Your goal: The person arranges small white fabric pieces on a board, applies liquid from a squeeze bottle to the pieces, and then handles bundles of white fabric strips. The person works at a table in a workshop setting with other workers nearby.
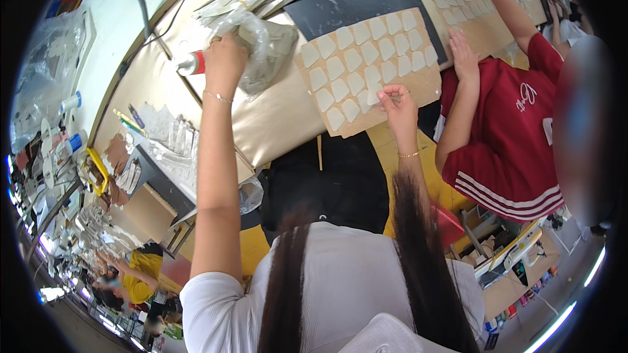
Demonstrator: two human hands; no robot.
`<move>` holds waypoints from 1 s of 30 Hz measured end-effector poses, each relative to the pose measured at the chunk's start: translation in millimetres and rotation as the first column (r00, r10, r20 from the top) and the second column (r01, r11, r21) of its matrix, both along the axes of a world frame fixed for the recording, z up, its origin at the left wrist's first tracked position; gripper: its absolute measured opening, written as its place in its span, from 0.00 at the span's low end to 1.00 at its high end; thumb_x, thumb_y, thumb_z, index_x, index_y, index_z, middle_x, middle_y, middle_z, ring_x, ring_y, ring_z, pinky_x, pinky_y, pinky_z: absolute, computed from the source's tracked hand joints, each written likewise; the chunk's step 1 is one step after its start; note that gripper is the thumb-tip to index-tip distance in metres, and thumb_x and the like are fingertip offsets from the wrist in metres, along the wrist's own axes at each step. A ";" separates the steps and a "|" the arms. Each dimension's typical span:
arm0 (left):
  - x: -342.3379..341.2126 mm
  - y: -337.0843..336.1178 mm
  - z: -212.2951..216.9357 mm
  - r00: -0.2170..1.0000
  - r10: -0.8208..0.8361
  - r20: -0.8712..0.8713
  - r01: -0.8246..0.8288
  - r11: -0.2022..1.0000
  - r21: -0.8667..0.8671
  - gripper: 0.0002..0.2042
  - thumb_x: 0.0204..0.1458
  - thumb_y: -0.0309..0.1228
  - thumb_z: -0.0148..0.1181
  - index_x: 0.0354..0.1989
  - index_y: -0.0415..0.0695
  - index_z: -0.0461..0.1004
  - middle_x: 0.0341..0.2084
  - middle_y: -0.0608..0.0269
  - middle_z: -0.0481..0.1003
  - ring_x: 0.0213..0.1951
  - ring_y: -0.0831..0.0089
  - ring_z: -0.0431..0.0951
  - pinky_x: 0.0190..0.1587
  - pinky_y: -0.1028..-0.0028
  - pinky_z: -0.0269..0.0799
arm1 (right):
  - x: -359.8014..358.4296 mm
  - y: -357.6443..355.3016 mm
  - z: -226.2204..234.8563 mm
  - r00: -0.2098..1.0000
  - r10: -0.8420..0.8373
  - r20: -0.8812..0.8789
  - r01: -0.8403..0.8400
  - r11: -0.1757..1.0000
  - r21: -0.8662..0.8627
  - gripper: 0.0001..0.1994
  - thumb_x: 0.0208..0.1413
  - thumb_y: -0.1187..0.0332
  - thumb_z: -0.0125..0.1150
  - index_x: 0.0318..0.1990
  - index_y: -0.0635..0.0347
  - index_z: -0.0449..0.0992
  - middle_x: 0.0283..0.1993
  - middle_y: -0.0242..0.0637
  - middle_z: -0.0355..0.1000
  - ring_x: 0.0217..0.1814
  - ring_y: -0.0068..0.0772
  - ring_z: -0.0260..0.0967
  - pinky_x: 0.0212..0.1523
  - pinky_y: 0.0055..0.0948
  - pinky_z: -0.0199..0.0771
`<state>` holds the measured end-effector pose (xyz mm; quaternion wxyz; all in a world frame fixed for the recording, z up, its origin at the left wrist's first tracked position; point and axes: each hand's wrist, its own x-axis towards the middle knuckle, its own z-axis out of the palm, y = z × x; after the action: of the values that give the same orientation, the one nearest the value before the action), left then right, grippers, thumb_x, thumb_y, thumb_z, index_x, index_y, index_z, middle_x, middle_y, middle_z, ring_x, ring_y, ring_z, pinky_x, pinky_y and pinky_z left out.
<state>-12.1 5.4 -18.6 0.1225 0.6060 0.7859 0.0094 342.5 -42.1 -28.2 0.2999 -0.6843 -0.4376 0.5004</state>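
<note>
Our left hand (224, 59) grips a crumpled clear plastic bag (265, 46) while our right hand (399, 108) pinches a pale shield-shaped piece (374, 95) on the brown cardboard sheet (418, 82) over the beige padded tabletop (275, 117).

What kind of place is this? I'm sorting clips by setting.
Probably a factory workbench for hand assembly: a brown board covered with rows of pale cut pieces, a plastic bag of more parts, and a co-worker doing the same alongside.

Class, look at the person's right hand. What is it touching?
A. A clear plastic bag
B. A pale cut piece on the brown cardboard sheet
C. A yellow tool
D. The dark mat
B: the right hand pinches a pale cut piece at the edge of the brown cardboard sheet, among rows of like pieces.
</note>
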 end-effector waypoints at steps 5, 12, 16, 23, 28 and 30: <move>5.5 21.3 -28.9 0.995 0.054 -0.084 -0.070 0.977 -0.201 0.13 0.50 0.28 0.48 0.41 0.35 0.72 0.38 0.40 0.75 0.43 0.50 0.76 0.48 0.59 0.70 | 44.6 7.5 -32.4 0.993 0.029 0.112 -0.024 0.999 -0.046 0.08 0.51 0.71 0.63 0.35 0.67 0.73 0.29 0.36 0.75 0.28 0.22 0.73 0.30 0.21 0.71; 6.6 18.5 -40.9 0.995 0.052 -0.088 -0.068 0.980 -0.189 0.13 0.50 0.28 0.48 0.41 0.35 0.71 0.37 0.39 0.75 0.44 0.49 0.76 0.47 0.58 0.71 | 42.2 8.1 -33.4 0.975 0.138 0.171 -0.117 0.985 -0.128 0.09 0.50 0.70 0.64 0.34 0.66 0.75 0.28 0.37 0.76 0.27 0.24 0.72 0.32 0.23 0.71; -5.6 14.9 -58.2 0.997 0.031 -0.073 -0.042 0.986 -0.160 0.13 0.49 0.27 0.48 0.41 0.34 0.72 0.37 0.41 0.76 0.44 0.49 0.76 0.48 0.58 0.71 | 36.7 4.3 -39.6 0.936 0.161 0.312 -0.144 0.986 -0.078 0.09 0.50 0.70 0.65 0.34 0.66 0.75 0.27 0.35 0.75 0.28 0.23 0.72 0.32 0.22 0.72; -2.0 22.1 -52.2 0.988 0.151 -0.026 -0.152 0.948 -0.281 0.16 0.46 0.29 0.54 0.44 0.35 0.72 0.39 0.39 0.76 0.45 0.49 0.76 0.49 0.58 0.70 | 27.6 -1.3 -40.8 0.841 0.135 0.524 -0.210 0.974 0.087 0.09 0.48 0.69 0.66 0.32 0.64 0.75 0.27 0.37 0.72 0.28 0.30 0.70 0.31 0.27 0.70; -11.7 22.4 -56.5 0.918 0.281 0.279 -0.195 0.934 -0.299 0.20 0.42 0.28 0.57 0.46 0.35 0.72 0.35 0.41 0.77 0.38 0.51 0.79 0.40 0.62 0.74 | 26.0 2.6 -35.4 0.787 0.203 0.583 -0.267 0.963 0.025 0.07 0.48 0.70 0.65 0.31 0.63 0.74 0.29 0.38 0.69 0.30 0.35 0.68 0.34 0.32 0.69; -12.5 23.0 -55.6 0.818 0.386 0.426 -0.254 0.908 -0.334 0.20 0.40 0.27 0.58 0.46 0.35 0.73 0.33 0.42 0.78 0.34 0.54 0.80 0.37 0.64 0.75 | 24.6 3.4 -32.6 0.782 0.217 0.585 -0.267 0.964 -0.002 0.06 0.48 0.71 0.64 0.31 0.61 0.74 0.31 0.39 0.70 0.33 0.40 0.70 0.36 0.34 0.69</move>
<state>-24.6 28.4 -74.2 0.3902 0.4207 0.8154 0.0769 367.1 -38.6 -60.7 0.1131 -0.7292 -0.6121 0.2842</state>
